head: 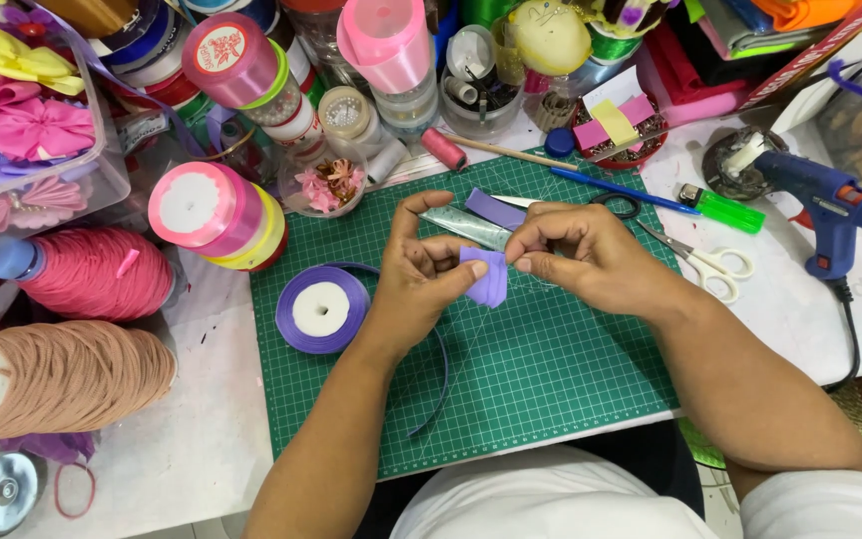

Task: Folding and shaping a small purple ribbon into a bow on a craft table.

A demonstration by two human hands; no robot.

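Over the green cutting mat (551, 369), my left hand (416, 284) and my right hand (581, 255) meet on a small folded piece of purple ribbon (486, 279). Both hands pinch it between thumb and fingers, the left from the left side, the right at its top right edge. A loose purple ribbon strip (494, 209) and a clear ruler (466, 227) lie on the mat just behind the hands. A purple ribbon roll (321, 308) rests on the mat to the left, its tail curling under my left forearm.
Scissors (705, 262), a green lighter (722, 209), a blue pen (611, 188) and a blue glue gun (825, 205) lie at the right. Pink and yellow ribbon spools (214, 214), thread cones (92, 271) and a clear box of ribbon flowers (22, 130) crowd the left and back.
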